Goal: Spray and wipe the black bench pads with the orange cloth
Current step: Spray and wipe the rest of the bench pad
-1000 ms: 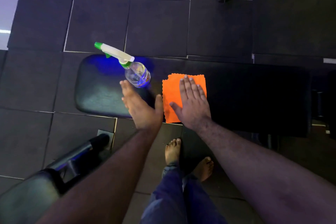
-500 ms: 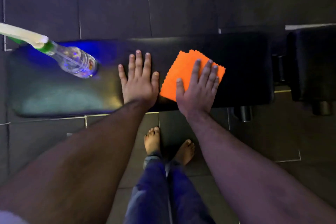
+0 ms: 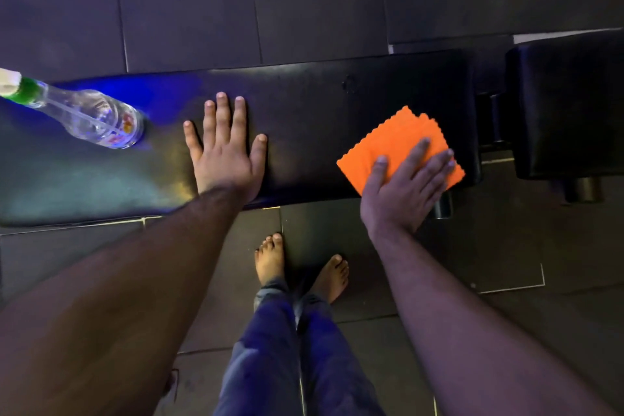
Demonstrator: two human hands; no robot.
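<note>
A long black bench pad (image 3: 304, 105) runs across the view. My left hand (image 3: 226, 152) lies flat on its middle, fingers spread and straight. My right hand (image 3: 405, 182) presses the folded orange cloth (image 3: 391, 142) flat against the pad near its right end, fingers straight. A clear spray bottle (image 3: 91, 118) with a green collar and white trigger head stands on the pad at the left, apart from both hands. A second black pad (image 3: 567, 105) sits to the right across a narrow gap.
Dark rubber floor tiles (image 3: 202, 10) surround the bench. My bare feet (image 3: 270, 260) and blue trousers stand close against the near edge of the bench. A black bench leg (image 3: 442, 209) shows under the right end.
My right hand slid the orange cloth to the right along the pad, toward its end. My left hand settled flat on the pad. The view shifted right, so the bottle sits farther left.
</note>
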